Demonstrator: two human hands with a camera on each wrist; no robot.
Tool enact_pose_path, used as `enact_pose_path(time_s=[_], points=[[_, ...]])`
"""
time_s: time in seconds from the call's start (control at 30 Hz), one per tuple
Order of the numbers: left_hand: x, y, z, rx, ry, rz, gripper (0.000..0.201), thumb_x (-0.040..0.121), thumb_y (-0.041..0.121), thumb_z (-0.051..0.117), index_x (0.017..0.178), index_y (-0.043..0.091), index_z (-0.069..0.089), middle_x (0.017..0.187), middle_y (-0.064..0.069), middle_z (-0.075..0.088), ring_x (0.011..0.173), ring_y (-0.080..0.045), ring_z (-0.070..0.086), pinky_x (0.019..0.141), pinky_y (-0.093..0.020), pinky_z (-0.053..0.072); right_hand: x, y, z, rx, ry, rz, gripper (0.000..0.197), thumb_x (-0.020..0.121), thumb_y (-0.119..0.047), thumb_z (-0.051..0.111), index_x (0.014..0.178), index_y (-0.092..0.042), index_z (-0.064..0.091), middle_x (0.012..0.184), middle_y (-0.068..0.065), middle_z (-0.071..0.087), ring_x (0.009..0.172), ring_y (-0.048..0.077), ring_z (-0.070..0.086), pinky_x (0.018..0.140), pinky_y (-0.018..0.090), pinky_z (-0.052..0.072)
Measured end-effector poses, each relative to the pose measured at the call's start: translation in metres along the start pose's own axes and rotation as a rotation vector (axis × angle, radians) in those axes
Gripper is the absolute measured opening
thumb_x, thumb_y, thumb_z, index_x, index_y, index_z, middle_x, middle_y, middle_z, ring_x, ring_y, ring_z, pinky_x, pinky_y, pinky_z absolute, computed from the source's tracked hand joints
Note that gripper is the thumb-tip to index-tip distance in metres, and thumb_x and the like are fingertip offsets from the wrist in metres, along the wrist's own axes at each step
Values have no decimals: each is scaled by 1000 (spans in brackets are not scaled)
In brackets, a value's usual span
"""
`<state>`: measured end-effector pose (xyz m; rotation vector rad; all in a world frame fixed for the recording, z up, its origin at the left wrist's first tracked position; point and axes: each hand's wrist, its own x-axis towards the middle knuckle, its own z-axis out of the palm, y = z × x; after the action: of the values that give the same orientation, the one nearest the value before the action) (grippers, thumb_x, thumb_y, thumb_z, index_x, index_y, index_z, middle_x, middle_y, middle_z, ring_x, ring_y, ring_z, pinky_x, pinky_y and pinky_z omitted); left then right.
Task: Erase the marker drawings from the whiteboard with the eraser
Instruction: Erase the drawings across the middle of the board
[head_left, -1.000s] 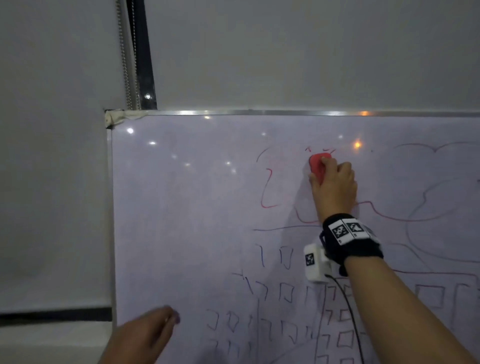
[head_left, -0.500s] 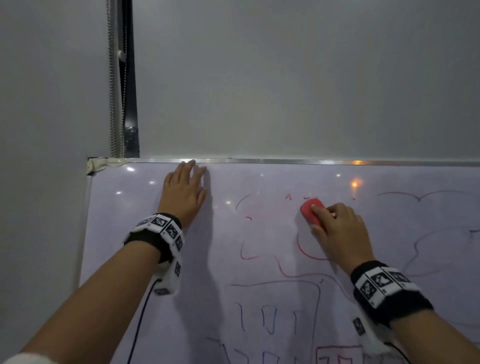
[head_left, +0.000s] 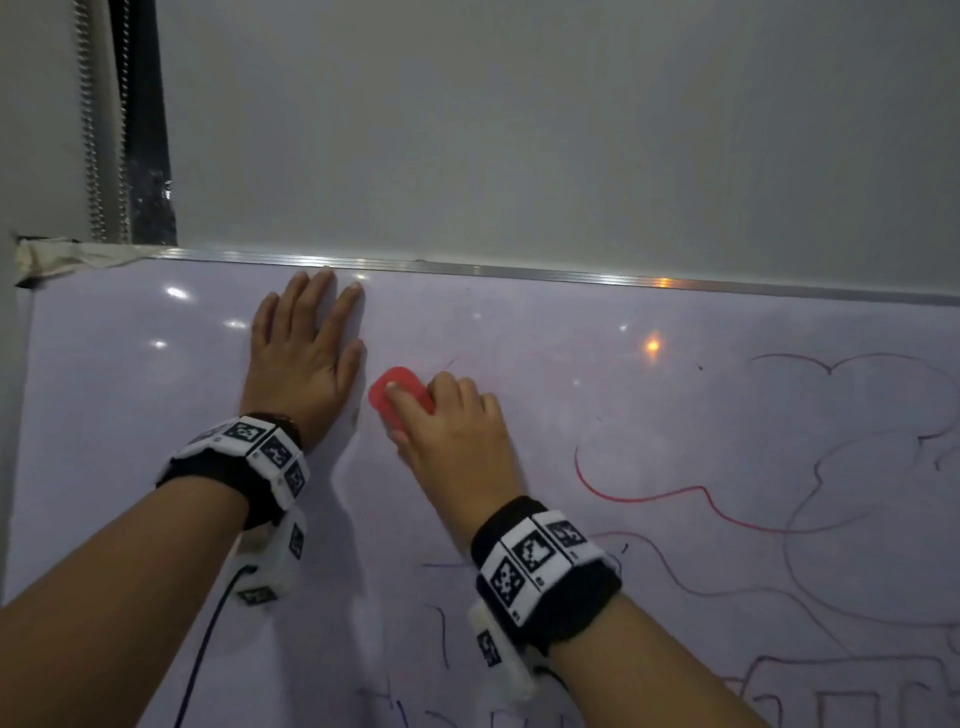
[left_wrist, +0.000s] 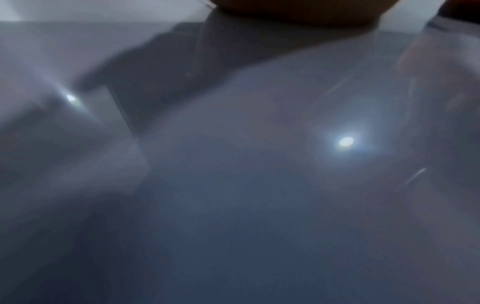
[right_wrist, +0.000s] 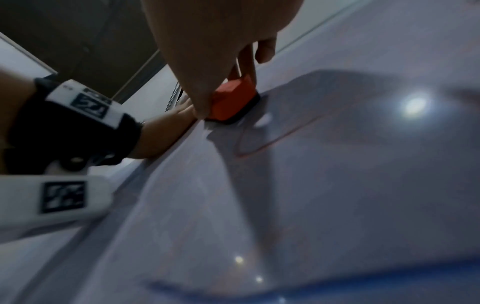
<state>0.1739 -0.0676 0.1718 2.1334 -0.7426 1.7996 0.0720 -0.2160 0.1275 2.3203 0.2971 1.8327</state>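
Note:
The whiteboard (head_left: 623, 415) fills the lower head view, with red and blue marker lines (head_left: 675, 493) over its right and bottom parts. My right hand (head_left: 452, 431) grips a red eraser (head_left: 397, 396) and presses it on the board near the top. In the right wrist view the eraser (right_wrist: 235, 100) shows a black felt base flat on the board, a red curve (right_wrist: 272, 142) just beside it. My left hand (head_left: 306, 353) lies flat on the board, fingers straight, right next to the eraser. The left wrist view shows only blurred board surface (left_wrist: 259, 185).
The board's metal top frame (head_left: 519, 270) runs just above my left fingertips, with a grey wall (head_left: 519, 130) over it. A taped corner (head_left: 52, 257) and a dark vertical rail with a bead chain (head_left: 119, 119) stand at the upper left.
My right hand has slid the eraser leftward across the board, and the red marks it crossed are gone. My left hand came up from below and now lies flat near the top edge.

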Motion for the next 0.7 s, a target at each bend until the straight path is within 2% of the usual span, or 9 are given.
enact_pose_path(time_s=[0.1, 0.2, 0.27, 0.3, 0.37, 0.47, 0.5, 0.63, 0.7], points=[[0, 0, 1, -3, 7, 4, 54, 94, 37, 28, 142, 14, 35, 149, -16, 32, 138, -28, 20, 114, -29, -4, -4, 44, -12, 9, 82, 42, 34, 79, -35, 48, 101, -19, 68, 77, 11, 57, 65, 30, 55, 57, 33, 44], [0, 0, 2, 2, 18, 1, 54, 94, 37, 28, 142, 14, 36, 149, -15, 32, 138, -27, 18, 113, -29, -3, -9, 88, -25, 24, 128, 404, 33, 81, -28, 62, 111, -14, 65, 87, 19, 56, 76, 36, 54, 65, 39, 46], [0, 1, 2, 0, 20, 4, 54, 94, 36, 28, 142, 13, 36, 149, -15, 31, 138, -28, 18, 113, -30, -3, -3, 76, -20, 47, 143, 529, 36, 79, -23, 68, 113, -14, 64, 91, 20, 56, 80, 37, 53, 66, 42, 46], [0, 1, 2, 0, 19, 2, 54, 94, 36, 27, 142, 13, 36, 149, -15, 31, 138, -28, 18, 113, -30, -2, 1, 61, -16, 50, 159, 482, 34, 79, -24, 66, 111, -15, 65, 90, 19, 56, 78, 37, 53, 64, 41, 47], [0, 0, 1, 2, 18, 1, 55, 94, 37, 28, 142, 13, 36, 150, -15, 31, 138, -28, 18, 113, -30, -3, 3, 31, -5, 41, 120, 235, 32, 79, -29, 57, 107, -18, 67, 86, 14, 59, 72, 33, 54, 60, 36, 46], [0, -1, 2, -5, 17, 12, 54, 94, 36, 28, 143, 13, 35, 150, -16, 31, 138, -29, 19, 113, -30, -4, -4, 35, -11, 16, 42, 28, 34, 77, -31, 50, 103, -21, 70, 85, 11, 62, 69, 30, 56, 60, 32, 44], [0, -1, 2, -8, 20, 15, 54, 94, 35, 29, 142, 13, 36, 149, -16, 31, 138, -30, 19, 113, -30, -4, -4, 46, -15, 4, 66, 46, 33, 77, -31, 52, 102, -20, 70, 86, 11, 63, 69, 31, 57, 61, 34, 44], [0, -1, 3, -26, 39, 18, 54, 94, 35, 29, 142, 12, 36, 149, -16, 32, 138, -30, 20, 113, -30, -4, 11, 68, -22, 6, 139, 357, 32, 74, -18, 72, 105, -15, 68, 93, 17, 60, 79, 38, 55, 68, 42, 46], [-1, -1, 2, -40, 43, 19, 54, 94, 35, 29, 142, 12, 36, 149, -17, 31, 138, -31, 20, 113, -31, -3, -1, 48, -13, 21, 143, 247, 34, 70, -16, 73, 103, -16, 68, 91, 16, 61, 76, 35, 55, 65, 39, 46]])
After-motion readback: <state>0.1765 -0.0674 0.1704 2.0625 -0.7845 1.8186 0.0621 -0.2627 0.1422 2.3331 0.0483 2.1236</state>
